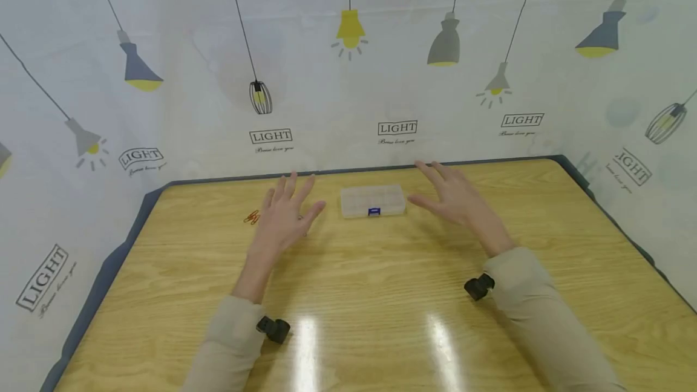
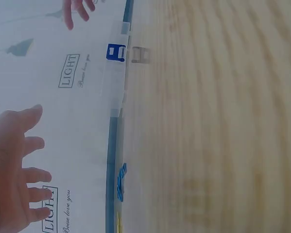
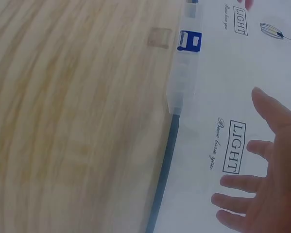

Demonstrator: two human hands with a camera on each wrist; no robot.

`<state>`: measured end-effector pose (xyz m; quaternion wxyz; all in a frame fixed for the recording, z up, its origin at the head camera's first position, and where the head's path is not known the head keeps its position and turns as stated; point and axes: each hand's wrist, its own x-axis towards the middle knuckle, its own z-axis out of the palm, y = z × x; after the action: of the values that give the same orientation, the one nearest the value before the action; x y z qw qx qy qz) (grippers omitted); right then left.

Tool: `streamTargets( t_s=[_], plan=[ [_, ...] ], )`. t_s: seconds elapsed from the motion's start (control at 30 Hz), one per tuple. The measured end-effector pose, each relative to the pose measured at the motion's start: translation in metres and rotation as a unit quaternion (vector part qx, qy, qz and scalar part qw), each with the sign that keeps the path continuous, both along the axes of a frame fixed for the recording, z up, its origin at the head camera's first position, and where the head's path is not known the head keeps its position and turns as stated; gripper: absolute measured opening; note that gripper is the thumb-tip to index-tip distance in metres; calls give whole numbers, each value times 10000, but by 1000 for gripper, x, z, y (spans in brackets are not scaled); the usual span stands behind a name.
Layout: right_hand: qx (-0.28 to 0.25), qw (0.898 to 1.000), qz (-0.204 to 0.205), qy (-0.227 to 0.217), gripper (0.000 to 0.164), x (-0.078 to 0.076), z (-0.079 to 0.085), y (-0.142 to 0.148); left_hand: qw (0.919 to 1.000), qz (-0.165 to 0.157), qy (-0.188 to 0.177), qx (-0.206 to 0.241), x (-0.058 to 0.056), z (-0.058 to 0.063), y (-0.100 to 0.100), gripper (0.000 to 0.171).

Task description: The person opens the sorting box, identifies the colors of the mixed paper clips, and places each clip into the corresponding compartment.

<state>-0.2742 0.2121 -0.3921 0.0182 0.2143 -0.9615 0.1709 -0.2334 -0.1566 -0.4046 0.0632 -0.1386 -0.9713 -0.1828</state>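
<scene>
Plainly, backdrop (image 1: 332,95) reads "LIGHT"; clear box (image 1: 373,200) between left hand (image 1: 282,216), right hand (image 1: 453,197).

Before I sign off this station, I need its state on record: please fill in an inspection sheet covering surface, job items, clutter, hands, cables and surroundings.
Surface: wood-grain table, glare streaks toward the wearer.
Job items: translucent compartment box, lid down, blue latch facing the wearer; orange clips left of it; blue clips and a yellow piece, cut off by the frame, in the left wrist view.
Clutter: nothing seen.
Left hand: fingers spread, holding nothing, near the clips.
Right hand: fingers spread, holding nothing, beside the box's right end.
Cables: nothing seen; the lamp cords are printed.
Surroundings: pale backdrop with printed lamps and "LIGHT" lettering.
</scene>
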Motion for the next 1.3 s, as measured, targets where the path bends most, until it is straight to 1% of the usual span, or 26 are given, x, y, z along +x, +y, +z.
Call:
streamTargets(
  t_s=[0.2, 0.3, 0.37, 0.5, 0.6, 0.7, 0.87, 0.93, 1.1, 1.3],
  plan=[
    [3, 9999, 121, -122, 88, -2, -3, -11, 9999, -116, -47, 52, -3, -4, 14, 68],
    [33, 9998, 158, -148, 89, -3, -3, -16, 9996, -234, 78, 112, -5, -6, 21, 66],
    [0, 9996, 178, -205, 90, -4, -4, -19, 9991, -338, 234, 139, -7, -8, 25, 65],
    [-126, 9989, 215, -399, 91, -7, -6, -23, 9966, -557, 536, 271, -10, -10, 33, 60],
    [-215, 9980, 230, -539, 92, -9, -9, -26, 9947, -713, 645, 362, -12, -10, 39, 56],
    [-267, 9973, 242, -634, 92, -11, -12, -28, 9942, -837, 573, 351, -14, -11, 45, 53],
    [-297, 9962, 249, -786, 91, -13, -15, -33, 9942, -990, 258, 319, -17, -9, 56, 49],
    [-337, 9955, 247, -849, 90, -13, -15, -35, 9935, -1069, 208, 344, -19, -8, 61, 47],
    [-402, 9943, 225, -965, 90, -14, -17, -40, 9910, -1246, 236, 423, -23, -9, 71, 43],
    [-416, 9938, 258, -1001, 90, -17, -21, -44, 9906, -1319, 238, 263, -26, -10, 80, 38]
  ],
)
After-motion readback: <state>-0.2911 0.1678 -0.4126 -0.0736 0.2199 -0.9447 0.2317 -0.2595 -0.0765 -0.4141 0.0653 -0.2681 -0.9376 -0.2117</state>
